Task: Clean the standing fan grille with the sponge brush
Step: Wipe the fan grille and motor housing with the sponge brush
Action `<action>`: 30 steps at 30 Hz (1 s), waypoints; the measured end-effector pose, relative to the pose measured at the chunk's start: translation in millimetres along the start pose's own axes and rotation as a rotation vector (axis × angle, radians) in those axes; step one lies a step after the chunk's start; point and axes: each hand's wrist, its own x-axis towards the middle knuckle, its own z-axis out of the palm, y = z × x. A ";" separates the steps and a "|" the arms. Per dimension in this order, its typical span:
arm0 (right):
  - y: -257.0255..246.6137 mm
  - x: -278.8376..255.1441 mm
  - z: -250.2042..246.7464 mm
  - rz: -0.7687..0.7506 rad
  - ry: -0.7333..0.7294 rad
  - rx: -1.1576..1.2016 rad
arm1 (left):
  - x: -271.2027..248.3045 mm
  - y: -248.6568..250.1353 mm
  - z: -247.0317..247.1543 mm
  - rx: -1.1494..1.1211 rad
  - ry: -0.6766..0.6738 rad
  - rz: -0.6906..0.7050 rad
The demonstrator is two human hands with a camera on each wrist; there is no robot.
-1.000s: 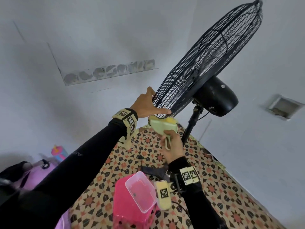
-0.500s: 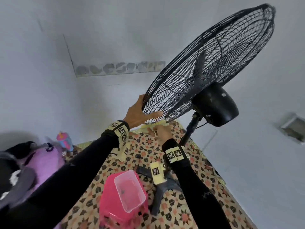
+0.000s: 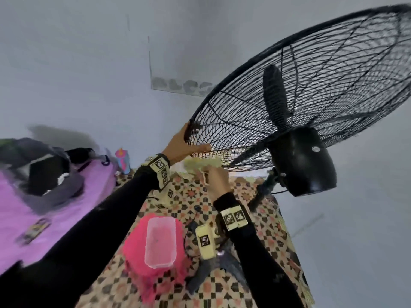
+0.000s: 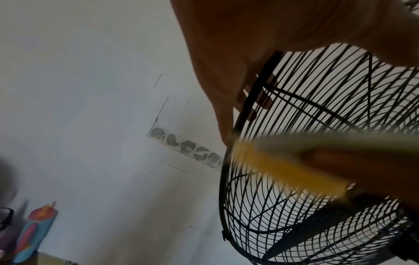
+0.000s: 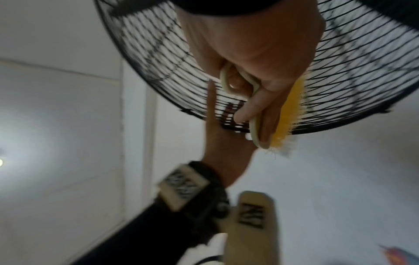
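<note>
— Where are the hands?
— The left hand (image 3: pixel 180 145) grips the fan grille (image 3: pixel 311 92) at its lower rim; the right hand (image 3: pixel 216 180) clasps the sponge brush (image 3: pixel 203 162) against the grille's underside.
— What's unclear?
— The brush is blurred, and the grille's right edge is cut off.

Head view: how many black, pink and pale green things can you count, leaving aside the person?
Black: 1, the fan
Pink: 1, the pink bin
Pale green: 1, the sponge brush
Total: 3
</note>
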 end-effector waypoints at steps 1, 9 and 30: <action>0.7 -3.7 -4.6 -0.025 -0.053 0.016 | -1.0 1.8 1.4 0.006 0.006 -0.012; 32.6 32.6 -40.1 0.004 0.099 -0.008 | -15.8 9.3 6.8 -0.002 0.017 -0.032; 31.0 -17.3 -25.5 -0.846 0.205 -0.317 | -16.1 12.1 9.1 -0.019 0.061 -0.036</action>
